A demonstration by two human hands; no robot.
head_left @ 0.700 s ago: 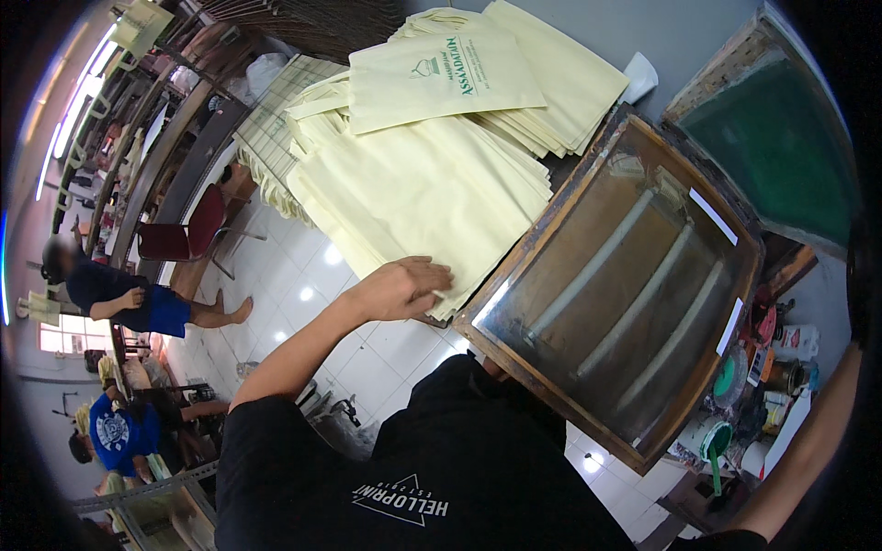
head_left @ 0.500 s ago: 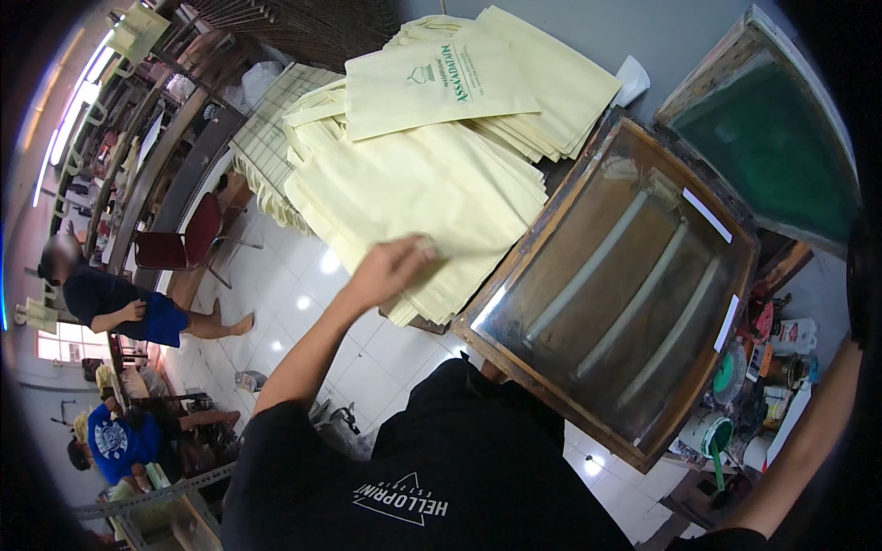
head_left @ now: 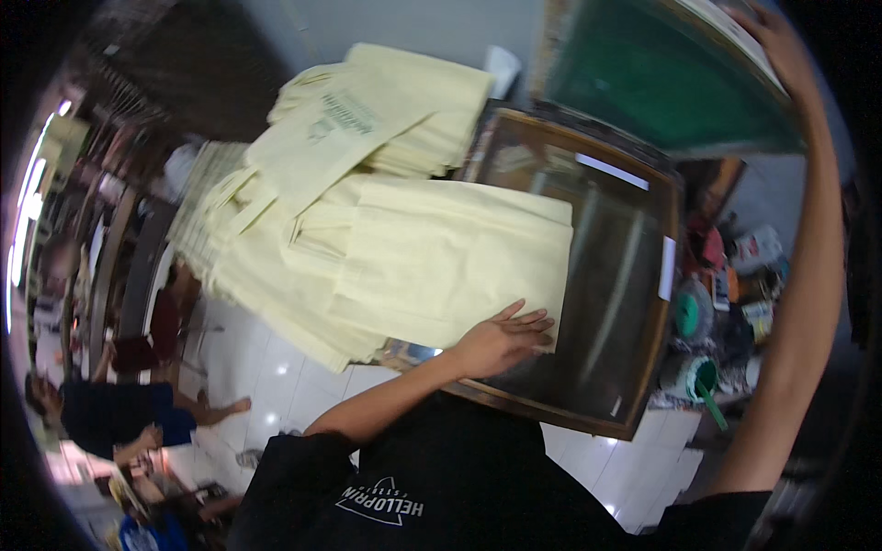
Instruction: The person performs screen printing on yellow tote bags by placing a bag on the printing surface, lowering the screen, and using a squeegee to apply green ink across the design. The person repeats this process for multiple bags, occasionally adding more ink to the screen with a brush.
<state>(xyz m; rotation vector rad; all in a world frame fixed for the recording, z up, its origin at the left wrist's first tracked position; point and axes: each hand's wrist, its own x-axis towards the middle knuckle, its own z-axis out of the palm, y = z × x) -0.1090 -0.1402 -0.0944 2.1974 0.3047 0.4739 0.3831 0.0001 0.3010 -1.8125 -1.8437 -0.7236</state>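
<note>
My left hand (head_left: 505,342) lies flat, fingers apart, on the lower right corner of a pale yellow cloth bag (head_left: 450,253). That bag lies partly across the glass-topped wooden frame (head_left: 478,393) and partly over a heap of like bags (head_left: 266,294). Another bag with green print (head_left: 322,147) rests on the heap behind it. At the upper right, my right hand (head_left: 776,50) grips the outer edge of a raised printing screen (head_left: 661,78) with green mesh. Part of that hand runs into the dark rim of the picture.
Two white strips (head_left: 613,172) mark the glass-topped frame's far and right sides. A pot of green ink (head_left: 689,378) and several containers crowd a surface to the right. At the left a person (head_left: 119,413) in dark clothes is near a red chair (head_left: 152,340).
My left hand has moved right, bringing a bag from the heap onto the glass, and its fingers have spread. My right hand now shows on the screen's edge. The whole view has turned.
</note>
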